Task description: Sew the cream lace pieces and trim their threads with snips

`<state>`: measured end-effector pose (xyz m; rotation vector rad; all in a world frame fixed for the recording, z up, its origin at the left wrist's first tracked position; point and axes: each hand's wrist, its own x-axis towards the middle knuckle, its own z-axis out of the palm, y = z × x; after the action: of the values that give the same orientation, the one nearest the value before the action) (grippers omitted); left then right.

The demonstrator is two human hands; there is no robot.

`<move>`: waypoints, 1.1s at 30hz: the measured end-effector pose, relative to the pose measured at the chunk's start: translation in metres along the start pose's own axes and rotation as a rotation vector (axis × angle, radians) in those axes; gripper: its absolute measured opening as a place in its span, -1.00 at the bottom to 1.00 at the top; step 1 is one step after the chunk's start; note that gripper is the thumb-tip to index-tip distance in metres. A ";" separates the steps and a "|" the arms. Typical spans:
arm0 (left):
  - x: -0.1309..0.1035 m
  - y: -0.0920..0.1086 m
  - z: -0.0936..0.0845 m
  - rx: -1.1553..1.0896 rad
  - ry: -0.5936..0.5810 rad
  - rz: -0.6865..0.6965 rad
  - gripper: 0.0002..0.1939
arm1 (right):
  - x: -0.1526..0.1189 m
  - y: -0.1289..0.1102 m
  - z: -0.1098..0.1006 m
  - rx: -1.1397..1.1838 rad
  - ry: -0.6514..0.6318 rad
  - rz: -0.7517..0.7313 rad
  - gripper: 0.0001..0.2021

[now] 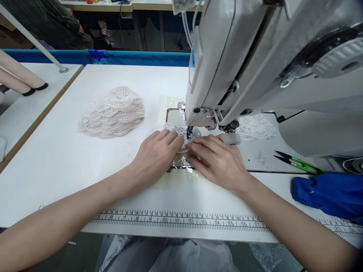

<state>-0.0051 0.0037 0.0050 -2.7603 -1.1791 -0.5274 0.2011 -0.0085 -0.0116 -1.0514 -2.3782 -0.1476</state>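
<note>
A piece of white lace (pixel 175 129) lies under the presser foot (pixel 189 132) of a sewing machine (pixel 215 64). My left hand (pixel 159 151) is closed on its left front edge, knuckles up and fingers curled under. From the other side, my right hand (pixel 218 158) pinches the lace close in front of the needle; the fingertips partly hide what they grip. Both hands rest low over the shiny, film-covered plate. To the left sits a stack of scalloped lace pieces (pixel 115 113). Another lace piece (pixel 256 127) lies behind my right hand, beyond the needle area.
Green-handled thread snips (pixel 303 165) and a bundled blue cloth (pixel 329 192) lie at the right. A printed ruler (pixel 176 222) runs along the table's front edge. The machine head overhangs my right hand. Across the blue-covered barrier (pixel 144 57) is another person (pixel 51 22).
</note>
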 end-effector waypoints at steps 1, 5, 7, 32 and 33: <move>0.002 -0.002 0.001 -0.064 0.014 -0.031 -0.76 | 0.000 0.000 0.001 0.008 0.009 0.021 -0.85; 0.010 -0.007 0.002 -0.404 -0.044 -0.203 -0.70 | 0.000 0.002 0.005 0.076 0.081 0.147 -0.76; 0.013 -0.009 0.002 -0.528 -0.091 -0.240 -0.69 | -0.001 0.003 0.007 0.107 0.105 0.222 -0.74; -0.009 -0.001 0.001 0.194 0.090 0.253 -0.74 | -0.003 0.000 -0.007 -0.132 0.071 -0.095 -0.87; -0.010 -0.001 0.000 0.211 0.074 0.259 -0.74 | -0.003 0.000 -0.007 -0.146 0.066 -0.109 -0.86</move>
<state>-0.0118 -0.0025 0.0012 -2.6314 -0.7946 -0.4442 0.2055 -0.0129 -0.0074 -0.9659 -2.3941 -0.3943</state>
